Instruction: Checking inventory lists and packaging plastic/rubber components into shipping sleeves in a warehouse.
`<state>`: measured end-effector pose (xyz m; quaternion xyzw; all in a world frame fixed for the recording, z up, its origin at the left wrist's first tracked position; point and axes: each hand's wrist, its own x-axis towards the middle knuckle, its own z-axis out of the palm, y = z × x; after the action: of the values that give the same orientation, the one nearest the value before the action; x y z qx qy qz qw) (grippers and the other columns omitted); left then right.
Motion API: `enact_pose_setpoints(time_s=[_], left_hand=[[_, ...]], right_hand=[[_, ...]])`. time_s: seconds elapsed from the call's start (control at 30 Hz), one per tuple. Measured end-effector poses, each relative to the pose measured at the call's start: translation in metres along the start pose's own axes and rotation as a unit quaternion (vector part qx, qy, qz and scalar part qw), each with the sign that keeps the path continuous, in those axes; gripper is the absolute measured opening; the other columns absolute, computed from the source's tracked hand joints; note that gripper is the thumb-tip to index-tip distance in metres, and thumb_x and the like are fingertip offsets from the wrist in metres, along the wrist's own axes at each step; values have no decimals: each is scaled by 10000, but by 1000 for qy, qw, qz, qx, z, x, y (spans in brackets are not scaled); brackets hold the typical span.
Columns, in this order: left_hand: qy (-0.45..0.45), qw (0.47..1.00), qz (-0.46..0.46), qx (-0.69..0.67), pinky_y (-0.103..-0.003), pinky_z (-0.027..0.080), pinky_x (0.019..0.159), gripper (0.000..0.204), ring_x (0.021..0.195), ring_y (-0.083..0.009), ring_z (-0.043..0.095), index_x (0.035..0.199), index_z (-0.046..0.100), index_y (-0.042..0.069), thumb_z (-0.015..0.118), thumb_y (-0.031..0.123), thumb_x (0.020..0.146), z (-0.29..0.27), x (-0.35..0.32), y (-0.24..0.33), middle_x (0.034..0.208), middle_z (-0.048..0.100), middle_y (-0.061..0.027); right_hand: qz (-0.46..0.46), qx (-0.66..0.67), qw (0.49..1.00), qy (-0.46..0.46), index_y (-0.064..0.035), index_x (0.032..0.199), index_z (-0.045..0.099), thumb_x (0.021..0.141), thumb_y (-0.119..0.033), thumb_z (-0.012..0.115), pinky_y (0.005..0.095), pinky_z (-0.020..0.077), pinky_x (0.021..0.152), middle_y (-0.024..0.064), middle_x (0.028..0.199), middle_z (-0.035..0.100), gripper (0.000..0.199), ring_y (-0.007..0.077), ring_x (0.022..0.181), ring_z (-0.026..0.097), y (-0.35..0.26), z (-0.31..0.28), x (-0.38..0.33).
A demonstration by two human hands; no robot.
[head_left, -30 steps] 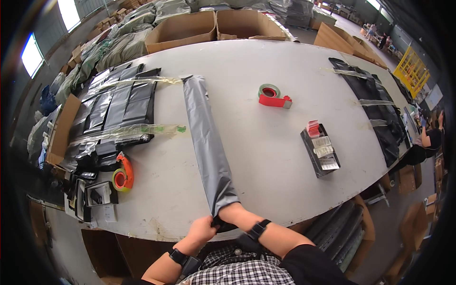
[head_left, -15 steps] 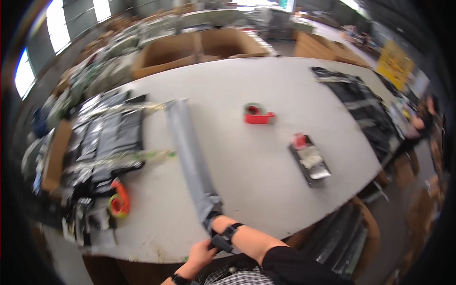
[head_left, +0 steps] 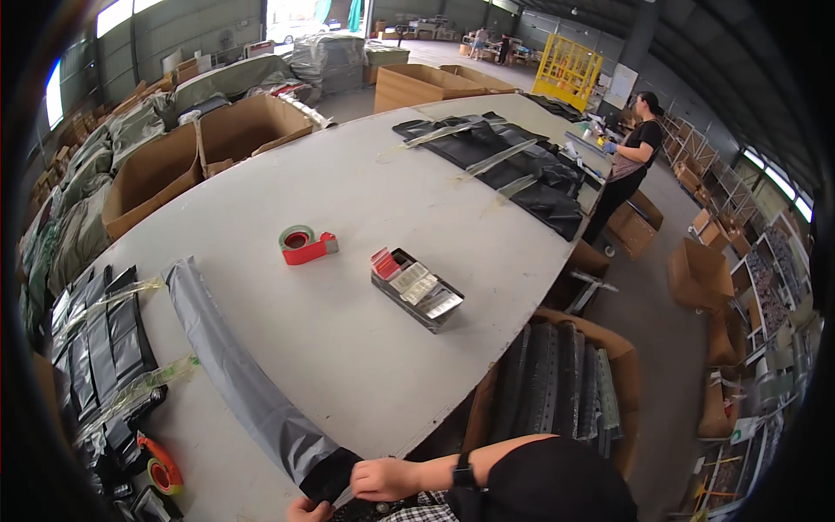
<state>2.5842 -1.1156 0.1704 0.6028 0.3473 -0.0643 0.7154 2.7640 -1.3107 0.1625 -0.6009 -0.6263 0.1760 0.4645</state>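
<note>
Currently held by us, two-handed: one long grey plastic bag, black at its near end.
We pinch that end in our left hand, and our right hand grips its right corner. The bag lies on the near left of the bench, apart from one red tape dispenser and one black box of cards to its right; banded black packages and one orange dispenser lie to its left.
</note>
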Motion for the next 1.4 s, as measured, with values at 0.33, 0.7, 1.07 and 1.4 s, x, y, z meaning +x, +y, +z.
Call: enact_pose_setpoints(time_s=[0.33,0.7,1.07,1.4], left_hand=[[27,998,5,60,-235,514,711,135,811,-119,642,1042,688,-32,642,22,927,-3,-12,-9,938,699,-55],[7,913,187,361,-388,519,654,165,730,-331,662,866,709,31,663,158,771,-9,-3,31,792,661,-177],[32,975,127,181,-351,524,679,108,741,-296,662,886,704,19,645,26,796,-3,-20,16,821,682,-141],[100,839,325,425,-393,538,742,128,872,-313,658,860,682,56,658,-20,760,-3,-16,32,964,686,-92]], right_hand=[[34,-77,994,65,-79,820,620,767,-153,709,363,492,709,54,821,584,127,257,836,581,10,69,46],[202,58,977,39,-94,965,592,802,-149,716,409,525,649,105,803,663,212,312,753,669,-14,43,58],[213,160,964,13,-55,1037,682,817,-89,733,287,535,673,46,791,676,229,155,742,662,-16,28,58],[245,218,944,-33,-51,1086,681,869,-139,711,292,541,678,83,837,716,236,172,749,694,-6,27,70]])
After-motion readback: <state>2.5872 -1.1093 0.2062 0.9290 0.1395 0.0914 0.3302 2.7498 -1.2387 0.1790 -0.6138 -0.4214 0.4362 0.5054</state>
